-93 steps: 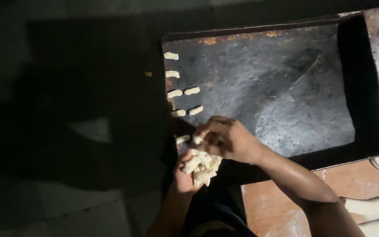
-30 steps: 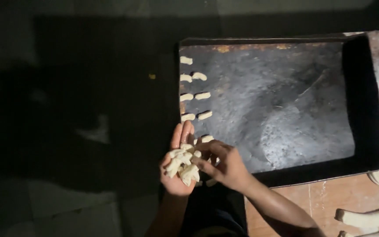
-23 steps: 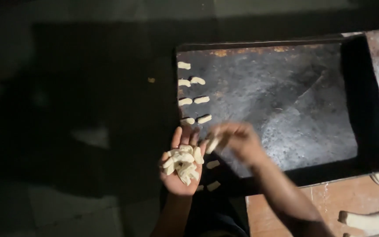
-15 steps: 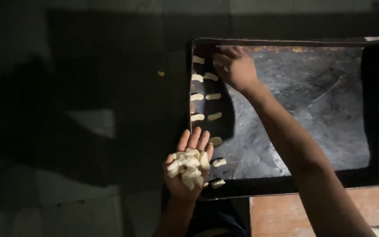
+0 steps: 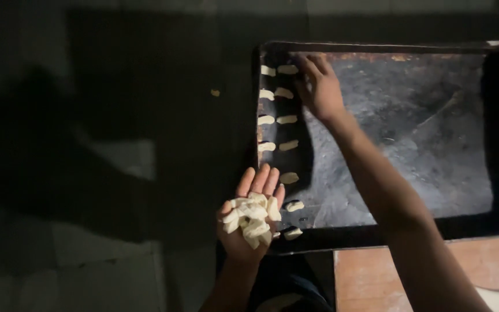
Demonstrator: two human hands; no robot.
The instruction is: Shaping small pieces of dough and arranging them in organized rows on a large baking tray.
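A large dark baking tray (image 5: 411,150) lies in front of me. Two short columns of small pale dough pieces (image 5: 277,120) line its left side. My left hand (image 5: 249,222) is held palm up at the tray's near left corner, cupping a heap of dough pieces (image 5: 250,215). My right hand (image 5: 319,86) reaches across to the tray's far left corner, fingers down beside the topmost dough piece (image 5: 287,69). Whether its fingers pinch a piece is hidden.
A dim, dark floor (image 5: 88,173) spreads to the left of the tray, with one small crumb (image 5: 215,92) on it. A reddish-brown board (image 5: 365,283) shows at the bottom right, below the tray's near edge.
My right hand took a piece from the heap in my left palm and carried it up to the tray's far left corner. The second column has grown. My left hand stayed put.
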